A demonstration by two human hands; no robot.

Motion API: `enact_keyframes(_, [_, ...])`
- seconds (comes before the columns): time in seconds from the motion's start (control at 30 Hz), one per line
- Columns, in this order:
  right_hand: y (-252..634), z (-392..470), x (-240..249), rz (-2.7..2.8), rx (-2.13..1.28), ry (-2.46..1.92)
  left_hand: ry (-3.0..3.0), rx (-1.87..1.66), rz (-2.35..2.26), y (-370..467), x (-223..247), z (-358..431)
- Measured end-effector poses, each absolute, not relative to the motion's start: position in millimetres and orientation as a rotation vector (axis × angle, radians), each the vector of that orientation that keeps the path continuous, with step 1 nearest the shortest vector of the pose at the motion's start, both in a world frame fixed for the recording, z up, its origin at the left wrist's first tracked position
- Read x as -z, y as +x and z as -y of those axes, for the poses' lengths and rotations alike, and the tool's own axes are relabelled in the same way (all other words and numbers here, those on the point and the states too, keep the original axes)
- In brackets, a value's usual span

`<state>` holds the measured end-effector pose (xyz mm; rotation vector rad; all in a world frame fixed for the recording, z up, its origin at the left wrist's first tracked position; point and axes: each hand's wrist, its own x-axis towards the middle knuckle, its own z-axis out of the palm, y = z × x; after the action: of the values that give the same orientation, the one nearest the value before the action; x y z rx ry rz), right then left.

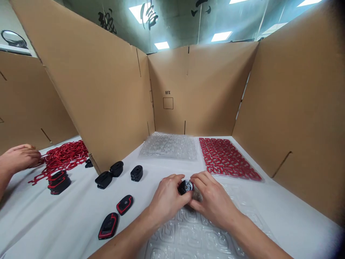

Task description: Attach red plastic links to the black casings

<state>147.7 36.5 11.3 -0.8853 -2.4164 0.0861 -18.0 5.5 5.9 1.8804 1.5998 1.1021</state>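
Observation:
My left hand (170, 193) is closed on a small black key fob shell (185, 186) with a shiny silver round part showing. My right hand (211, 196) pinches the same piece from the right, and a trace of red shows at its edge. Both hands are above a clear plastic tray (188, 235) with moulded, winding recesses. To the left on the table lie two black fob shells with red trim, one nearer (108, 226) and one farther (125, 205). The underside of the held piece is hidden by my fingers.
Plain black shells (136, 173) stand in small stacks farther back. A tray of red trim pieces (228, 158) lies at back right, beside stacked clear trays (169, 145). Cardboard walls (203, 93) enclose the table. At left, another person's hand (23, 157) touches a red trim heap (67, 154).

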Motion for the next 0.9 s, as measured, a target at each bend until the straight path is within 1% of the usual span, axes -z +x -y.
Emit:
enact_keyframes(0.17, [150.7, -40.3, -8.5, 2.400, -0.128, -0.916, 1.850, -1.190, -1.519, -23.2, -5.3, -11.1])
enact_keyframes(0.23, [152.3, -43.1, -5.9, 2.380, -0.137, -0.952, 1.859, -1.294, -1.590, -36.6, -12.9, -15.1])
enact_keyframes(0.3, [153.6, -45.6, -3.4, 2.380, -0.136, -0.982, 1.871, -1.348, -1.796, -58.2, -24.4, -18.3])
enact_keyframes(0.37, [154.3, -47.0, -1.7, 2.389, -0.135, -0.992, 1.880, -1.191, -2.169, -84.6, -36.3, -19.8])
enact_keyframes(0.43, [154.6, -47.4, -0.8, 2.391, -0.133, -0.992, 1.775, -0.861, -2.539, -110.2, -44.6, -20.2])
enact_keyframes(0.5, [154.6, -47.1, -0.3, 2.389, -0.130, -0.996, 1.635, -0.579, -2.683, -130.2, -47.3, -20.6])
enact_keyframes(0.53, [154.6, -47.0, -0.1, 2.390, -0.129, -0.997, 1.600, -0.520, -2.697, -137.2, -46.7, -21.2])
enact_keyframes(0.73, [154.0, -47.4, 0.2, 2.397, -0.134, -0.994, 1.579, -0.410, -2.661, -146.4, -34.8, -28.0])
enact_keyframes(0.9, [154.0, -47.5, 0.0, 2.403, -0.130, -0.996, 1.608, -0.437, -2.645, -144.6, -33.8, -27.8])
